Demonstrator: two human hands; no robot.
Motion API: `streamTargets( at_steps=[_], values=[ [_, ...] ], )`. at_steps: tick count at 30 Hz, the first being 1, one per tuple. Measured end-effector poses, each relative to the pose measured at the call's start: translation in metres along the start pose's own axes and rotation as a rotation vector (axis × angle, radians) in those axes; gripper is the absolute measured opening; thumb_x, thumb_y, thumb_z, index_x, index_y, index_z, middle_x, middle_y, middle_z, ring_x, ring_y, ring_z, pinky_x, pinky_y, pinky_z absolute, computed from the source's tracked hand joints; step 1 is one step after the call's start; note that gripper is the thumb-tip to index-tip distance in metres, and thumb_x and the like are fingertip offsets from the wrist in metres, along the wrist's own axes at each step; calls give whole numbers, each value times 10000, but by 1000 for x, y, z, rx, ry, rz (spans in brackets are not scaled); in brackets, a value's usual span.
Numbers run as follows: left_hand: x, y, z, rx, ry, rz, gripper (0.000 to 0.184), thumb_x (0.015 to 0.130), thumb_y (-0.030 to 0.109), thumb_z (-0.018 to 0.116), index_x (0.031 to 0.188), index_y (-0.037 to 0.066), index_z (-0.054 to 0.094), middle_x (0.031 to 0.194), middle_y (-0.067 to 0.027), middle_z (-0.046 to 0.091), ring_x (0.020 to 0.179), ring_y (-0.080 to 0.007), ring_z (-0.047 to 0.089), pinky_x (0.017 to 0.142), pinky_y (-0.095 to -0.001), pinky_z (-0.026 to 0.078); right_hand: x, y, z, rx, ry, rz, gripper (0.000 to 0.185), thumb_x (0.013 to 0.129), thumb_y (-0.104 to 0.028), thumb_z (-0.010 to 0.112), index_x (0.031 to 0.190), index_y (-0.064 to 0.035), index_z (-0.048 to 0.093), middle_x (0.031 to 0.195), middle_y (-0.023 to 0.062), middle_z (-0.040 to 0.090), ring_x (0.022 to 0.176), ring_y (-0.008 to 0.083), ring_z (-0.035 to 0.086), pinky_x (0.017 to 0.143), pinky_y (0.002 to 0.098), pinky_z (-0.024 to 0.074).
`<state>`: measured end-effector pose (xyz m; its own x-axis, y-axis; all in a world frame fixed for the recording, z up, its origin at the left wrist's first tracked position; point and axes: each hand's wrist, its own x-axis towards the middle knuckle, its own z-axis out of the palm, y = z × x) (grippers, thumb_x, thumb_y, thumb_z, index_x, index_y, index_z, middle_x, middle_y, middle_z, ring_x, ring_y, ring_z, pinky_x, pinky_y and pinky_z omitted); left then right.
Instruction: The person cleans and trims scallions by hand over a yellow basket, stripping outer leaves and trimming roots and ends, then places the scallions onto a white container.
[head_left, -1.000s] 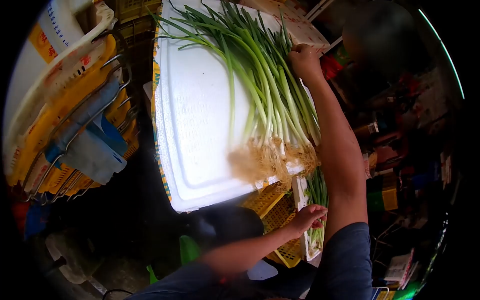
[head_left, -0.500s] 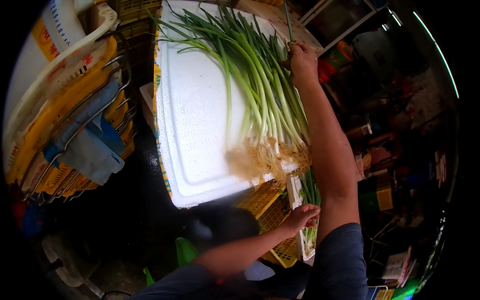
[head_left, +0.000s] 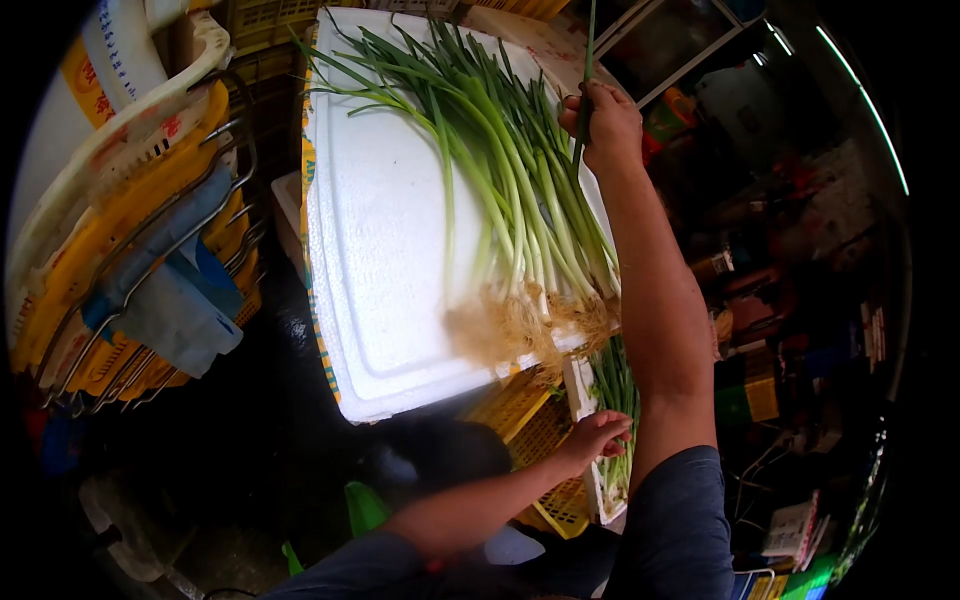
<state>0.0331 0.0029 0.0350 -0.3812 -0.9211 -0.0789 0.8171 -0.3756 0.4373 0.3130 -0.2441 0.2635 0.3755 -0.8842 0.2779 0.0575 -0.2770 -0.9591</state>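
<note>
A bunch of green onions (head_left: 515, 190) lies on a white foam lid (head_left: 385, 260), with leaves at the far side and shaggy brown roots (head_left: 530, 325) over the near edge. My right hand (head_left: 612, 125) is closed at the right of the bunch, gripping a long dark green onion leaf (head_left: 589, 50) that sticks up past the fingers and also shows below them. Closer to me, my left hand (head_left: 597, 440) has its fingers curled in a pinch. Whatever is between them, if anything, is hidden. Beneath that hand stands a narrow white foam box (head_left: 590, 400) with more green onions (head_left: 617, 385).
Yellow plastic crates (head_left: 545, 440) stand below the lid's near edge. On the left are stacked yellow and white baskets (head_left: 130, 200) with metal handles and a blue cloth (head_left: 185, 300). Dark shelving and cluttered goods (head_left: 750, 390) fill the right side.
The view has shifted slightly, so the lid appears a little lower and further left. My right hand has turned a little, showing more of the leaf below it. My left hand keeps its pinch.
</note>
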Motion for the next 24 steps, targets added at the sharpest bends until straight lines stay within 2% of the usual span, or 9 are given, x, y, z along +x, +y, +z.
streamTargets(
  at_steps=[6, 9, 17, 24],
  values=[
    [0, -3, 0, 5, 11, 22, 455, 956, 432, 640, 1196, 49, 592, 955, -37, 636, 741, -111, 638, 702, -265, 547, 3, -8, -5, 58, -4, -22, 207, 997, -155, 550, 1078, 36, 550, 898, 177, 654, 630, 258, 647, 576, 381, 584],
    [0, -3, -2, 53, 2, 13, 506, 972, 437, 600, 1272, 32, 553, 1056, -66, 656, 796, -141, 652, 764, -299, 537, 2, -20, -5, 91, -4, -51, 205, 994, -156, 539, 1091, 23, 560, 898, 164, 662, 670, 252, 664, 585, 364, 588],
    [1, -6, -4, 62, -21, 5, 464, 975, 405, 606, 1252, 36, 562, 1036, -78, 652, 808, -149, 667, 773, -310, 554, -9, -52, -5, 157, 17, -18, 216, 1020, -157, 477, 1141, 22, 497, 993, 192, 647, 769, 288, 670, 659, 425, 595],
    [2, -8, -5, 52, -27, 16, 450, 974, 395, 606, 1248, 40, 570, 1035, -86, 655, 785, -150, 668, 755, -306, 558, 17, -84, -6, 194, -66, -129, 182, 1019, -127, 470, 1091, 31, 523, 953, 181, 652, 762, 275, 646, 706, 423, 580]
  ],
)
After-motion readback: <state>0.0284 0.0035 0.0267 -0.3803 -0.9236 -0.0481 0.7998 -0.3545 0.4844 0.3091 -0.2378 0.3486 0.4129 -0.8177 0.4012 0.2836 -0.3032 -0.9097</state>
